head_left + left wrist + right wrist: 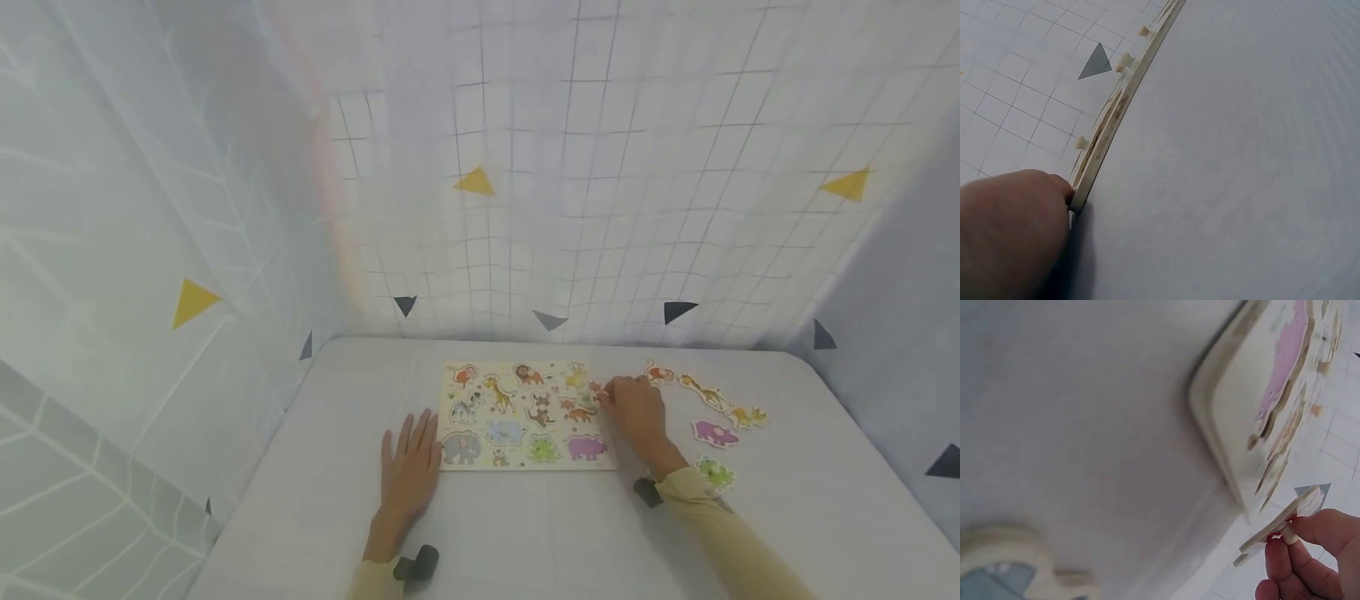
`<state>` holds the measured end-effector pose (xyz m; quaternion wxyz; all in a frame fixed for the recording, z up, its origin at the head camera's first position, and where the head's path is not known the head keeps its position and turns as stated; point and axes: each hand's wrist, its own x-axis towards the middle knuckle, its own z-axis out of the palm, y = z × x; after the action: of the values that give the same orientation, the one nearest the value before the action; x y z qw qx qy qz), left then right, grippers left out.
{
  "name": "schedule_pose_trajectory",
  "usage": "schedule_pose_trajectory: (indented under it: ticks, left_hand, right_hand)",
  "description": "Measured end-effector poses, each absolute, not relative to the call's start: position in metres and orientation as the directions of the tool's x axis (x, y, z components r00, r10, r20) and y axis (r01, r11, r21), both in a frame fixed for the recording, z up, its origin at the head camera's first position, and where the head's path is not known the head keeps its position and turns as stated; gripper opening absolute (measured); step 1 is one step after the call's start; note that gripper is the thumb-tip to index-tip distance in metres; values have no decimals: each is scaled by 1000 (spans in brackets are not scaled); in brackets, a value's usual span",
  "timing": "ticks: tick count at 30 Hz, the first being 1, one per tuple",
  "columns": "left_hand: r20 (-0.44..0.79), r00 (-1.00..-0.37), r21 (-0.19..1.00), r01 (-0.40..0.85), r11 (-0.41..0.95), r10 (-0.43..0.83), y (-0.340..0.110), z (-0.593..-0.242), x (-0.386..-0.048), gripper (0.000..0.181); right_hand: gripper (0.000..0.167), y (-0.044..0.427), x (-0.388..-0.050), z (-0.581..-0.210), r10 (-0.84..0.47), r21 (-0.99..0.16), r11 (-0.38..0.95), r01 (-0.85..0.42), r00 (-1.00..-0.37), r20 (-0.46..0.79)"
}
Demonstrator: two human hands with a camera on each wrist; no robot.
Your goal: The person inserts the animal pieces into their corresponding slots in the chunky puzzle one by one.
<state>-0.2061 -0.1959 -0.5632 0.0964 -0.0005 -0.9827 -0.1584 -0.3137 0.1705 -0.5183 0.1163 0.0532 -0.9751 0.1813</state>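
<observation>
A wooden animal puzzle board point(525, 461) lies flat on the table. By its lower left edge my left hand point(411, 475) rests palm down, fingers straight; in the left wrist view, part of that hand point(1013, 228) is at the board's edge. My right hand point(637, 414) is at the board's right edge. Its thumb and fingers pinch a puzzle piece point(1279, 526) by its small knob, with the piece tilted above the table. Only a reddish-orange part of the held piece shows in the head view, so its animal is unclear.
Right of the board lie loose pieces: a monkey point(662, 374), a giraffe point(705, 392), a yellow-orange animal point(746, 417), a purple hippo point(715, 433) and a green frog point(715, 473). Small knobs point(1125, 61) stand up from the board. A patterned curtain point(525, 250) hangs behind the table.
</observation>
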Motion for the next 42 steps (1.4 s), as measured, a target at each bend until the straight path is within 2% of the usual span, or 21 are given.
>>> schedule_pose_trajectory:
  ticks: [12, 23, 30, 42]
  left_hand:
    - [175, -984, 307, 30, 951, -25, -195, -563, -208, 55]
    - [147, -988, 310, 12, 951, -36, -195, -564, -206, 55]
    - [167, -986, 316, 24, 948, -30, -195, -562, -206, 55]
    - [168, -985, 317, 16, 948, -40, -195, -560, -206, 55]
  right_hand:
    - [18, 154, -307, -512, -69, -381, 912, -149, -974, 216]
    - [11, 141, -305, -520, -163, -371, 894, -250, -954, 250]
    - [8, 135, -304, -526, -152, -371, 905, -210, -972, 179]
    - [9, 130, -301, -522, -144, -395, 896, -204, -974, 176]
